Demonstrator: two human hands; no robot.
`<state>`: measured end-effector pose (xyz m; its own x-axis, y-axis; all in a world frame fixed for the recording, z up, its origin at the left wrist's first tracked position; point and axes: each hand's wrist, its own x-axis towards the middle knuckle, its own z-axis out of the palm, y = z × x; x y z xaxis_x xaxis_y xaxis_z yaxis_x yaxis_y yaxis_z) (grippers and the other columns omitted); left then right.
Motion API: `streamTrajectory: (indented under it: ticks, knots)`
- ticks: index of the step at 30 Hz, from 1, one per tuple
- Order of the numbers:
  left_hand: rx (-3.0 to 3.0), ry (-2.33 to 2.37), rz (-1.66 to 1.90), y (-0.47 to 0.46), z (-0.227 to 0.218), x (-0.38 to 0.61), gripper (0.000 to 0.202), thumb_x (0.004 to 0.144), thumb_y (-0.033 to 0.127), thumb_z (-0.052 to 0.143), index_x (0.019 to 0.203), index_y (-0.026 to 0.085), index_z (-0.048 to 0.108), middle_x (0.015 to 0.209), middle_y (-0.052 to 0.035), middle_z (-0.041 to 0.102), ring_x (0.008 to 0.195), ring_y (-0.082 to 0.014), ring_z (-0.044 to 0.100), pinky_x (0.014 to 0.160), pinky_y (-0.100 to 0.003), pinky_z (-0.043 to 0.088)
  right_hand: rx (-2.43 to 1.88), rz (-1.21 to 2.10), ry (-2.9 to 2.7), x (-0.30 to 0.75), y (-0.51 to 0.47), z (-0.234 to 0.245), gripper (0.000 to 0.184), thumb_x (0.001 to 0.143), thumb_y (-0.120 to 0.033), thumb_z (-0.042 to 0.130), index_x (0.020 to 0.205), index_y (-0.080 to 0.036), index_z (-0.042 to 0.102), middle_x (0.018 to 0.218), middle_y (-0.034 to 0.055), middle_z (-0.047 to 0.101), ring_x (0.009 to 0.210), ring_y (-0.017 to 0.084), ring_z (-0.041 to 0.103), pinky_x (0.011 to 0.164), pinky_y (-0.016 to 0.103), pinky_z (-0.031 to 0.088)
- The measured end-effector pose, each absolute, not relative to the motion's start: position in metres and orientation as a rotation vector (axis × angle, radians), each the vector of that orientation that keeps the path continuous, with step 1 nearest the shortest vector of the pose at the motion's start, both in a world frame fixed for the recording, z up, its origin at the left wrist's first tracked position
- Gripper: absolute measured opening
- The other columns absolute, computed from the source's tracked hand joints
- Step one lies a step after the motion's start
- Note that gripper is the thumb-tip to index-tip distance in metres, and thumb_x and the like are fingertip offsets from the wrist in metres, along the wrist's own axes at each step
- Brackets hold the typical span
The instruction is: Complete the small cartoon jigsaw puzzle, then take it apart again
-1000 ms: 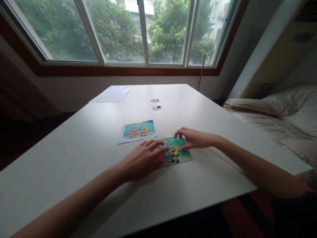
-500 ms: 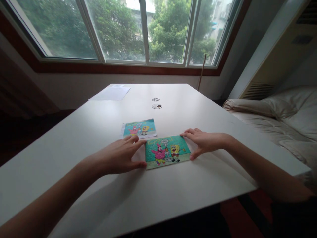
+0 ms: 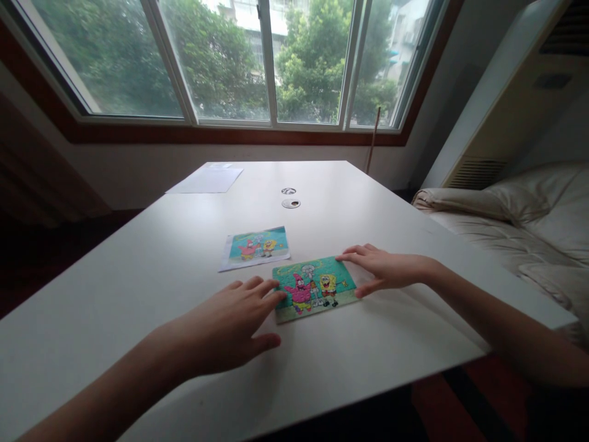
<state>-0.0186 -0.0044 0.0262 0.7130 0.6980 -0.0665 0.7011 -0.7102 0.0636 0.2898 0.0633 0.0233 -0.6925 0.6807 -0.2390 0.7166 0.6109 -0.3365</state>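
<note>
A thin rectangular jigsaw panel with a green-and-teal cartoon print [image 3: 310,288] lies flat on the white, smooth-topped desk [image 3: 350,362], between the two hands. Its printed figures are pink, pale and yellow.

Left hand [image 3: 230,325]: the fingertips contact the left edge of the panel. The thumb is apart from the fingers and clear of the panel, below its lower left corner. The grip is spread.

Right hand [image 3: 391,269]: the forefinger is at the upper right corner of the panel, the thumb at the lower right corner. The grip is spread across the right edge, finger and thumb well apart.

A white paper sheet with a matching coloured cartoon picture [image 3: 258,247] lies just beyond the panel, to its upper left. A larger plain white paper sheet [image 3: 207,181] lies at the far left edge of the desk.
</note>
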Motion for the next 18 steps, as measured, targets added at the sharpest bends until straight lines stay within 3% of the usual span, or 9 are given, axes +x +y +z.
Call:
streamTrajectory:
  ticks: [7, 11, 14, 18]
  knots:
    - [2.778, 1.06, -0.073, -0.013, 0.032, -0.004, 0.061, 0.076, 0.048, 0.049, 0.13, 0.025, 0.032, 0.125, -0.0111, 0.046, 0.111, -0.0321, 0.044, 0.085, -0.044, 0.038, 1.343, -0.519, 2.727, 0.302, 0.042, 0.008, 0.068, 0.077, -0.06, 0.038, 0.135, -0.03, 0.02, 0.139, 0.0068, 0.022, 0.124, 0.031, 0.022, 0.099, 0.046, 0.021]
    - [2.718, 1.028, -0.217, -0.007, 0.033, 0.007, 0.068, 0.077, 0.051, 0.046, 0.134, 0.023, 0.022, 0.135, -0.0119, 0.032, 0.119, -0.0319, 0.035, 0.092, -0.045, 0.032, 1.408, -0.509, 2.641, 0.313, 0.039, 0.005, 0.067, 0.078, -0.061, 0.033, 0.135, -0.032, 0.014, 0.142, 0.0038, 0.014, 0.127, 0.032, 0.016, 0.101, 0.048, 0.016]
    - [2.728, 0.981, -0.248, -0.003, 0.031, 0.025, 0.066, 0.079, 0.052, 0.041, 0.135, 0.023, 0.018, 0.14, -0.0105, 0.023, 0.123, -0.0304, 0.027, 0.097, -0.044, 0.026, 1.468, -0.503, 2.579, 0.332, 0.043, 0.005, 0.063, 0.08, -0.059, 0.031, 0.135, -0.031, 0.018, 0.142, 0.0041, 0.014, 0.127, 0.032, 0.015, 0.101, 0.049, 0.017]
    - [2.785, 0.914, -0.102, 0.01, 0.017, 0.059, 0.061, 0.082, 0.051, 0.035, 0.132, 0.02, 0.022, 0.14, -0.0119, 0.021, 0.125, -0.0287, 0.024, 0.098, -0.041, 0.024, 1.587, -0.476, 2.562, 0.371, 0.051, -0.001, 0.059, 0.082, -0.054, 0.028, 0.134, -0.027, 0.024, 0.141, 0.0059, 0.019, 0.128, 0.028, 0.016, 0.101, 0.046, 0.019]
